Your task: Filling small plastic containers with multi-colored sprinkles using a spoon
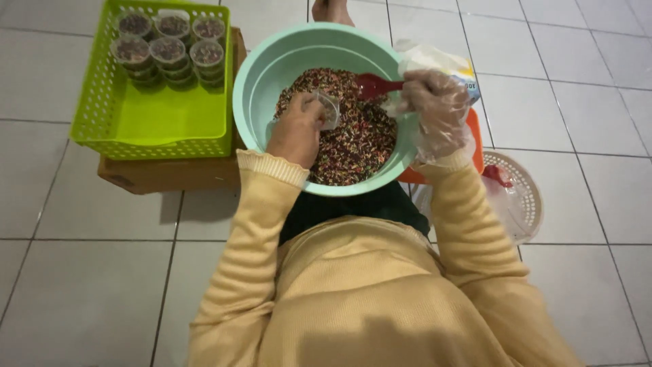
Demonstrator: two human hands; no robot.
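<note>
A small clear cup is gripped by the left hand over the mix in the teal bowl. A red spoon is clasped by the gloved right hand. Filled cups are stacked in the green basket on a box.

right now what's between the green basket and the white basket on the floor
In the head view, the teal bowl of dark mix sits between the green basket and the white basket, with both hands over it.

1 head camera looks steeply down, close, over the person's lap.
</note>
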